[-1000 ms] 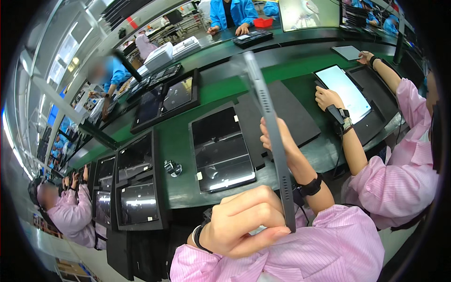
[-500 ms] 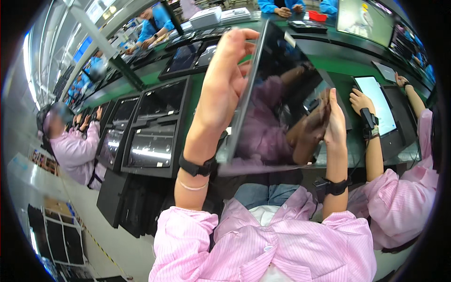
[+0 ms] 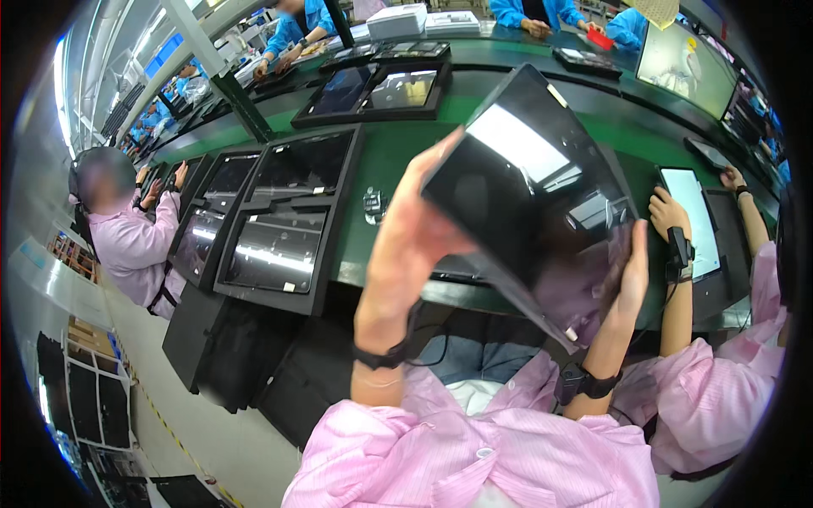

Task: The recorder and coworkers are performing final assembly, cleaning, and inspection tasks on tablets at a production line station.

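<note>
Tablet (image 3: 533, 195) raised above the lap, tilted, its glossy black glass catching ceiling light (likely angled to show surface flaws). Left hand (image 3: 415, 229) clamps the left edge, thumb over the front. Right hand (image 3: 631, 271) lies flat along the lower right edge, fingers extended. Green workbench (image 3: 389, 161) beyond.

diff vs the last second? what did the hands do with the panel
The dark glossy panel was turned: a second ago it stood edge-on to the camera, now its shiny face shows, tilted and catching reflections. The view swung left too, so the trays of screens sit nearer the middle. Unchanged: the left hand grips the panel's left edge, the right hand steadies the right edge, and the green bench lies below.
</note>
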`<state>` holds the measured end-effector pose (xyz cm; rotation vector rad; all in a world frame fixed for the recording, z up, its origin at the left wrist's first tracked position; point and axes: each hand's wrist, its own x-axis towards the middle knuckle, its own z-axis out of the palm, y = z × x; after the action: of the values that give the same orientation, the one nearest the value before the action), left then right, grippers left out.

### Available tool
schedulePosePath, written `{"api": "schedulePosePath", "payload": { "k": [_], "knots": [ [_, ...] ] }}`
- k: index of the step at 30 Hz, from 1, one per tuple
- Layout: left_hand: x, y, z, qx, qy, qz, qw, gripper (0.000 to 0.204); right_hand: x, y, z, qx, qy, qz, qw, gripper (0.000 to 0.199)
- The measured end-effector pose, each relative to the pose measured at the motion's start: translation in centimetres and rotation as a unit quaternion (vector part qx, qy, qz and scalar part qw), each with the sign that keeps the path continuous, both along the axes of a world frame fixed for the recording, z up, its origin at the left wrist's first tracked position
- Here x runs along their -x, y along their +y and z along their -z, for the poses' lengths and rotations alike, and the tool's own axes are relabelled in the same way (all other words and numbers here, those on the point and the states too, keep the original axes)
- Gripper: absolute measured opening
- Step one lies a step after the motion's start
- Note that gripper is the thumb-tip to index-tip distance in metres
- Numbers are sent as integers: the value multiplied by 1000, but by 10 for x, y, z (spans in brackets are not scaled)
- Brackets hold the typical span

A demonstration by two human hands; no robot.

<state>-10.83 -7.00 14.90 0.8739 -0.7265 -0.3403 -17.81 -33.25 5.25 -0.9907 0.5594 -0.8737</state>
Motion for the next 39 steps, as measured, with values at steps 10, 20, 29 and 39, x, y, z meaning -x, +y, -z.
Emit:
{"api": "schedulePosePath", "payload": {
  "k": [10,20,29,39],
  "knots": [
    [7,-18,-24,-77,-212,-252,941,47,59,59,8,510,-363,245,741,43],
    [-8,-22,-11,-20,-138,-270,953,28,45,73,20,617,-407,198,644,36],
    [-14,-36,-9,-40,-144,-237,960,24,57,47,26,583,-356,115,721,36],
    [-3,-20,7,-101,48,67,991,50,24,-79,73,140,-42,-23,989,41]
  ]
}}
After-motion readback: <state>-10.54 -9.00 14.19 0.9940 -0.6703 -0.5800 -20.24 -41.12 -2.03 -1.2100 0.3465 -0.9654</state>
